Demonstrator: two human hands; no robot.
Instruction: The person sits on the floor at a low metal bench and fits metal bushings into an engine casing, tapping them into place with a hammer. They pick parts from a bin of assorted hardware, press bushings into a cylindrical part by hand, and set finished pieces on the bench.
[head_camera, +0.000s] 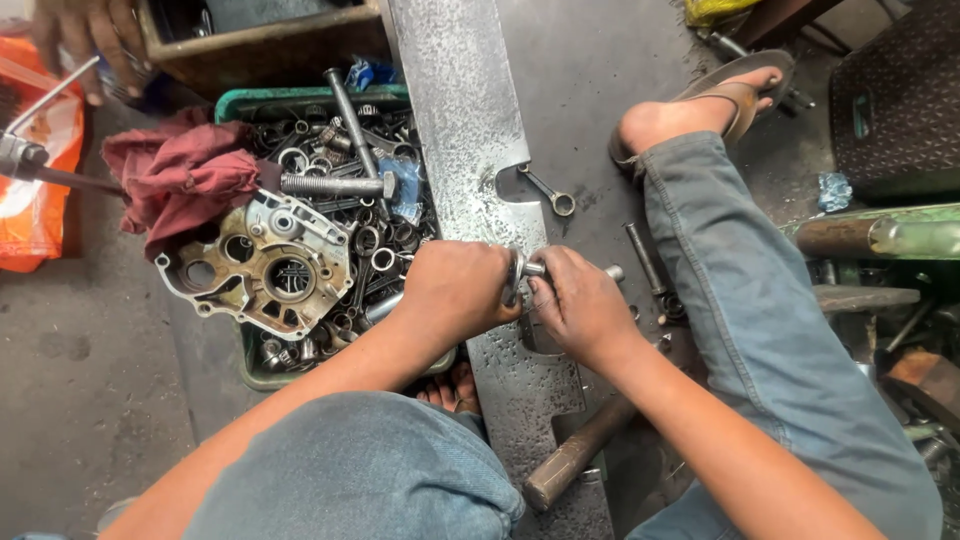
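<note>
My left hand (455, 290) and my right hand (580, 305) meet over a long pitted metal plate (465, 130) on the floor. Between them they grip a small shiny metal part (520, 272), a ring-like piece with a short shaft poking out to the right. The left hand closes around the ring end. My right hand's fingers pinch the shaft end. Most of the part is hidden by the fingers. My knees in blue jeans frame the hands on both sides.
A green tray (300, 100) of bolts, rings and a grey engine cover (265, 265) sits left, with a red rag (180, 170). A spanner (548, 192) lies on the plate, a hammer (580, 450) near my right arm. Another person's hand (85, 40) is top left.
</note>
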